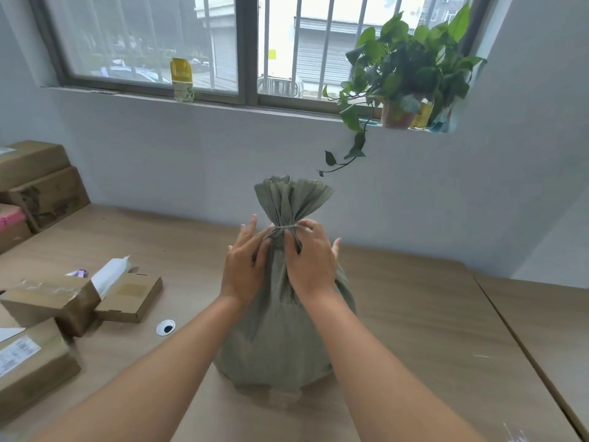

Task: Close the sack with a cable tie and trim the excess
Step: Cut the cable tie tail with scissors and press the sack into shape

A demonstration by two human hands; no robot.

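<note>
We find no legible text anywhere. Shipping label [17,354] on cardboard box [35,371] at lower left: white, dark print lines, blurred, we cannot read it. Yellow-capped bottle [182,79] on windowsill carries pale label with green marks, too small to read. Yellow patch [272,54] outside, beyond window bars: we make out no characters. Pink box [11,216] at far left edge: no readable print.

Single head view, looking forward and down over table [414,314], close, toward window wall.
</note>
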